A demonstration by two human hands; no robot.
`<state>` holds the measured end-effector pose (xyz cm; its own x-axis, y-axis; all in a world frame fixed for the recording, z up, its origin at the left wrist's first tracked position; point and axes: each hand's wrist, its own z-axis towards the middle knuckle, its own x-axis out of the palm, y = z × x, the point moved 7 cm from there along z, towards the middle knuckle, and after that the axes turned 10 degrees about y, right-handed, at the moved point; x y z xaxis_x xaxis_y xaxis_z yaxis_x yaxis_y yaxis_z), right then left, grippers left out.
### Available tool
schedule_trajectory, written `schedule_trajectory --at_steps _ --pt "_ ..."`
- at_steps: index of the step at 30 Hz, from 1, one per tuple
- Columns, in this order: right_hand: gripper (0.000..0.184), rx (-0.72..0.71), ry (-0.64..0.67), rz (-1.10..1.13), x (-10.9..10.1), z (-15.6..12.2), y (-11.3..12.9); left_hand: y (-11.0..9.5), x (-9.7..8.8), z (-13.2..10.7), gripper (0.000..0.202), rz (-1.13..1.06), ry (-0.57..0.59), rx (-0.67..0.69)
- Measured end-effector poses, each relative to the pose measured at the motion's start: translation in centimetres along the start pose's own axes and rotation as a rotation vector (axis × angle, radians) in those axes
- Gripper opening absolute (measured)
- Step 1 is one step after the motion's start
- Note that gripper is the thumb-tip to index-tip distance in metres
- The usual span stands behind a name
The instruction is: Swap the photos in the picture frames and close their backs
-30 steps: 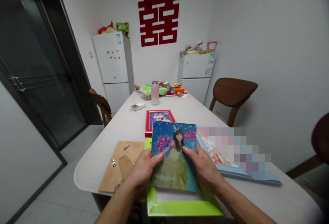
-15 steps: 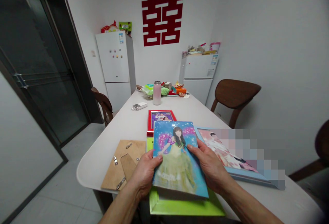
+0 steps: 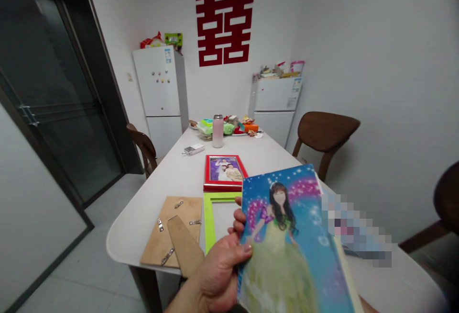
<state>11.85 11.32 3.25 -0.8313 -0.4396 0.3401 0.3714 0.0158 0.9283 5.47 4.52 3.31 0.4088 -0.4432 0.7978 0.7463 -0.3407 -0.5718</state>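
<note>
My left hand (image 3: 225,265) grips the left edge of a photo print (image 3: 283,251), thumb on its front and fingers behind. The print shows a figure in a yellow-green dress on a sparkling blue ground. It is raised and slightly tilted, close to the camera, with a pale edge along its right side. Of my right arm (image 3: 368,306) only a sliver shows below the print; the hand itself is hidden behind it. Partly covered underneath lies a lime-green picture frame (image 3: 209,222). To its left rests a brown frame backing board (image 3: 152,246) with metal clips and a stand leg.
A red framed photo (image 3: 224,187) lies beyond the green frame. At the right is a partly blurred light-blue frame (image 3: 353,251). Farther back stand a pink bottle (image 3: 217,132), a small white device (image 3: 194,149) and assorted packets (image 3: 229,128). Chairs (image 3: 328,131) flank the table (image 3: 172,169).
The photo print has moved right and closer to the camera, uncovering the red frame and part of the green one. My right hand has gone from its right edge to behind it.
</note>
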Motion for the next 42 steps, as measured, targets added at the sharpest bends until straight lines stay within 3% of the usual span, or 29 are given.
schedule_trajectory --at_steps 3,5,10,12,16,23,30,33,38,42 --pt "0.023 0.09 0.084 0.23 1.2 -0.2 -0.5 0.6 0.0 -0.1 0.02 0.172 0.003 -0.153" --pt "0.018 0.146 0.064 0.294 1.2 -0.6 0.1 -0.2 -1.0 -0.3 0.018 0.411 -0.066 -0.206" --pt "0.022 0.287 -0.077 0.203 -2.2 -1.0 0.9 -6.0 -5.3 -2.0 0.023 0.959 -0.432 0.094" --pt "0.021 0.308 -0.141 0.102 -4.0 -0.7 0.7 -7.0 -6.5 -2.8 0.025 1.082 -0.504 0.126" --pt "0.021 0.361 -0.212 -0.113 -5.7 -0.1 -0.4 -6.8 -7.4 -3.4 0.029 1.195 -0.513 0.079" --pt "0.029 0.419 -0.19 -0.251 -4.2 1.0 -1.9 -6.2 -6.1 -3.4 0.033 1.393 -0.502 0.049" --pt "0.045 0.454 -0.231 -0.363 -4.4 1.8 -3.2 -5.2 -5.4 -3.1 0.041 1.714 -0.447 -0.139" --pt "0.041 0.427 -0.163 -0.561 -4.5 2.1 -3.0 -4.9 -5.2 -3.0 0.043 1.797 -0.408 -0.184" --pt "0.03 0.287 -0.068 -1.303 -4.2 2.7 -1.0 -3.9 -4.8 -2.6 0.042 1.928 -0.293 -0.262" --pt "0.038 0.334 -0.053 -1.722 -4.0 2.6 -1.0 -3.5 -4.4 -2.0 0.04 2.015 -0.287 -0.313"
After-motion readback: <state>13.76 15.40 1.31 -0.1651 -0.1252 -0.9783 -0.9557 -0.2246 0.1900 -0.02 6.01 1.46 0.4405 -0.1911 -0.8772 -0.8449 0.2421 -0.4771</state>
